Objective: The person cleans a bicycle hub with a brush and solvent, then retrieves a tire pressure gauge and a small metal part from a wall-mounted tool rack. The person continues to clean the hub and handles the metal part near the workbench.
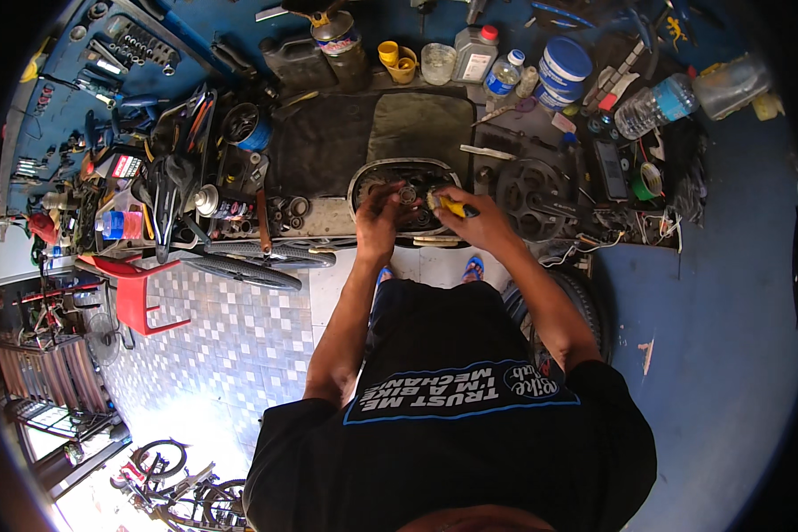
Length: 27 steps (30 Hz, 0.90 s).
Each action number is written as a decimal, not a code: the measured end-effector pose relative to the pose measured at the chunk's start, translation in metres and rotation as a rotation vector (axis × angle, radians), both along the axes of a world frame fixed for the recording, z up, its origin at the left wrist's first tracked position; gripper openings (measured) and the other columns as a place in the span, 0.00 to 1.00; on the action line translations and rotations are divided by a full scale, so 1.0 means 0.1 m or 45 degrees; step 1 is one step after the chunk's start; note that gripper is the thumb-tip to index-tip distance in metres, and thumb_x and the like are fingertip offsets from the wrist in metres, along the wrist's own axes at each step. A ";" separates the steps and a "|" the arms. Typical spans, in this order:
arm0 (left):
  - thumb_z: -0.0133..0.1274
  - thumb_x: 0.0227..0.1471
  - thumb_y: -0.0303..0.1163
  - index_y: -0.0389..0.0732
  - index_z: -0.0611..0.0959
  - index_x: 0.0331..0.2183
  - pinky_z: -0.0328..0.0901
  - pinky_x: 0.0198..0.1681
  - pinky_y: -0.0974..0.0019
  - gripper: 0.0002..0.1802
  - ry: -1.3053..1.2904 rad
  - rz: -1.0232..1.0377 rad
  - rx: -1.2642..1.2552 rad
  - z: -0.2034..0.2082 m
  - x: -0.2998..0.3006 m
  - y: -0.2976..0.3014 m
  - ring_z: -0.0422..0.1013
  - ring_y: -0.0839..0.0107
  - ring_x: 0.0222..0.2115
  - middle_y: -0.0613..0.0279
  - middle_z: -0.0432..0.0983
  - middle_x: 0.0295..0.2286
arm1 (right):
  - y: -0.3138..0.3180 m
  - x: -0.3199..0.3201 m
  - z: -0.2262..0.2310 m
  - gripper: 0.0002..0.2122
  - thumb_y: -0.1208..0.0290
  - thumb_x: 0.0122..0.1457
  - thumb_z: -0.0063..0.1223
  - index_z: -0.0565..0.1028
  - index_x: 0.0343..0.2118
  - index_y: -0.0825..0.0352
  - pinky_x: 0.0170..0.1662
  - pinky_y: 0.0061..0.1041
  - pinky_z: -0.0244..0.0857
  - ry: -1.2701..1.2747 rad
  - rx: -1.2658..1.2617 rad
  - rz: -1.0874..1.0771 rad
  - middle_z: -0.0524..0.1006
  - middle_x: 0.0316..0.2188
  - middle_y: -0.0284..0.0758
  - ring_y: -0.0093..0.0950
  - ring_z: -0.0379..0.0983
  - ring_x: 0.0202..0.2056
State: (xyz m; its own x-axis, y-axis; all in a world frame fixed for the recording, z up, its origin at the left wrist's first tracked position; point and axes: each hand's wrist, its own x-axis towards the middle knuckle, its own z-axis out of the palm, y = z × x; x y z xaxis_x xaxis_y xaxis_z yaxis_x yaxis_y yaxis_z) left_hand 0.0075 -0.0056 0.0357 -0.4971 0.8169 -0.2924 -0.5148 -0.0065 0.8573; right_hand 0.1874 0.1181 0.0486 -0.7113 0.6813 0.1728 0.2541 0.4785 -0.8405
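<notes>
Both of my hands work over an oval, light-rimmed tray [355, 188] of dark, greasy parts at the bench's front edge. My left hand [379, 215] is closed around a small round metal bicycle part [408, 193], its fingertips dark with grease. In my right hand [477, 222] is a brush [457, 208] with a yellow and black handle. Its pale yellowish end sits beside the metal part; whether they touch is too small to tell. To the right of the tray lies a dark crankset with a chainring [534, 197].
Dark mats [324, 133] cover the bench's middle. Bottles, a blue-lidded tub [566, 64] and yellow cups [399, 62] line the back. A saddle [168, 195], a spray can [211, 202] and a wooden-handled tool [263, 222] lie left. Bicycle tyres [257, 266] stand below the bench edge.
</notes>
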 end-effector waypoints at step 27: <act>0.64 0.58 0.32 0.31 0.85 0.50 0.75 0.45 0.60 0.21 1.129 -0.060 -0.372 0.13 -0.04 0.02 0.85 0.57 0.42 0.45 0.87 0.39 | -0.19 -0.22 0.46 0.08 0.73 0.62 0.67 0.79 0.33 0.70 0.33 0.30 0.69 0.203 0.097 -0.133 0.79 0.27 0.42 0.34 0.77 0.27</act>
